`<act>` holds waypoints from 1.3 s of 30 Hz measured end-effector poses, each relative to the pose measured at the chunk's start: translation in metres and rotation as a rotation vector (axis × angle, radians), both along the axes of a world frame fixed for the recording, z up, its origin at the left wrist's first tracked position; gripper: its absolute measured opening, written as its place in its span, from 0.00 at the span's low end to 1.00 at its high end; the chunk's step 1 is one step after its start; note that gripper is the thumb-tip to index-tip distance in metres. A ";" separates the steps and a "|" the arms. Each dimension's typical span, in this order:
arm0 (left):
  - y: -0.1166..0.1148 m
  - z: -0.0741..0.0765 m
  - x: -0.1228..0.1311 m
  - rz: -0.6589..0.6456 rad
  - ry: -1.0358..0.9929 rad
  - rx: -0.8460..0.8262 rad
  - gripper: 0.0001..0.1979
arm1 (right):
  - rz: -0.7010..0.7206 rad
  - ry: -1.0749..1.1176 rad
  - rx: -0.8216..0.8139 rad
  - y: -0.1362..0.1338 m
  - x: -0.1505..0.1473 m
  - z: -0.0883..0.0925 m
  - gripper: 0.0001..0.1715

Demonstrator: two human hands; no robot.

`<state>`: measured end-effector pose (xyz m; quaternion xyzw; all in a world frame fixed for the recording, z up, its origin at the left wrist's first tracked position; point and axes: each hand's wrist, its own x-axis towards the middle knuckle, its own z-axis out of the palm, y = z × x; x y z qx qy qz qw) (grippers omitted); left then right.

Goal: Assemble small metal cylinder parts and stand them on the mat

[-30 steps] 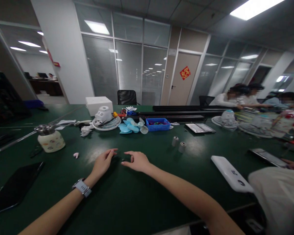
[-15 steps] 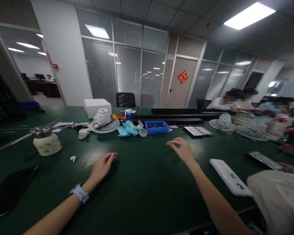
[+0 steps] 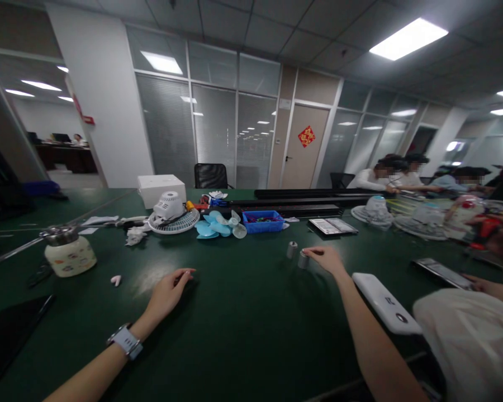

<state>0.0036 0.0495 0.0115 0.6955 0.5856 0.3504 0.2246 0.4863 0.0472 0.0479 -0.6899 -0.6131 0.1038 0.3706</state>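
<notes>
My right hand (image 3: 324, 259) has its fingertips closed on the top of a small grey metal cylinder (image 3: 303, 260), which stands upright on the green table. Just left of it stands a second, similar grey cylinder (image 3: 292, 250), apart from my fingers. What the cylinders are, I cannot make out. Resting on the tabletop to the left, my left hand (image 3: 170, 289) holds nothing; its fingers are loosely extended. A watch with a pale strap (image 3: 126, 341) is on that wrist.
Blue fan blades (image 3: 213, 226), a blue parts tray (image 3: 263, 221) and a white fan (image 3: 170, 213) lie farther back. To the left are a patterned pot (image 3: 71, 254) and a pink earbud (image 3: 116, 280). A white phone-shaped device (image 3: 385, 301) lies right, near another person's sleeve (image 3: 465, 329).
Two grey cylinders now show on the table where none were visible. My right hand has moved slightly right and down, onto one of them. The left hand rests nearly as before.
</notes>
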 end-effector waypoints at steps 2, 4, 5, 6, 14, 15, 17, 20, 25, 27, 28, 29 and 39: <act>0.000 0.000 0.000 0.002 0.003 0.004 0.28 | -0.001 0.006 -0.035 -0.001 -0.003 0.000 0.17; -0.001 0.001 0.001 0.001 0.001 0.020 0.28 | -0.030 -0.035 -0.024 -0.002 -0.007 0.002 0.16; -0.001 0.001 0.001 0.000 -0.001 0.028 0.28 | -0.058 -0.061 -0.007 -0.002 -0.009 0.002 0.16; -0.001 0.001 0.001 -0.002 -0.001 0.032 0.27 | -0.090 -0.085 0.011 -0.002 -0.011 0.003 0.17; 0.000 -0.004 0.001 -0.011 -0.030 0.043 0.26 | -0.055 0.020 0.012 0.007 -0.012 -0.011 0.22; 0.000 -0.005 0.001 -0.011 -0.031 0.045 0.25 | -0.066 0.030 0.024 0.009 -0.011 -0.012 0.22; 0.000 -0.006 0.002 -0.006 -0.029 0.048 0.25 | -0.116 0.026 0.057 0.011 -0.009 -0.013 0.24; -0.001 -0.007 0.002 -0.005 -0.031 0.056 0.25 | -0.123 -0.002 0.043 0.012 -0.008 -0.011 0.24; -0.001 -0.007 0.002 -0.009 -0.024 0.047 0.24 | -0.103 -0.050 -0.022 0.008 -0.010 -0.008 0.20; 0.000 -0.008 0.001 -0.015 -0.015 0.042 0.24 | -0.103 -0.050 -0.014 0.006 -0.013 -0.006 0.20; 0.000 -0.008 0.001 -0.019 -0.012 0.040 0.24 | -0.102 -0.048 -0.004 0.005 -0.014 -0.005 0.20; 0.000 -0.007 0.000 -0.021 -0.011 0.037 0.24 | -0.105 -0.045 0.014 0.004 -0.016 -0.005 0.20; 0.003 -0.005 -0.001 -0.041 0.042 -0.003 0.28 | -0.091 0.000 0.043 0.001 -0.017 -0.005 0.16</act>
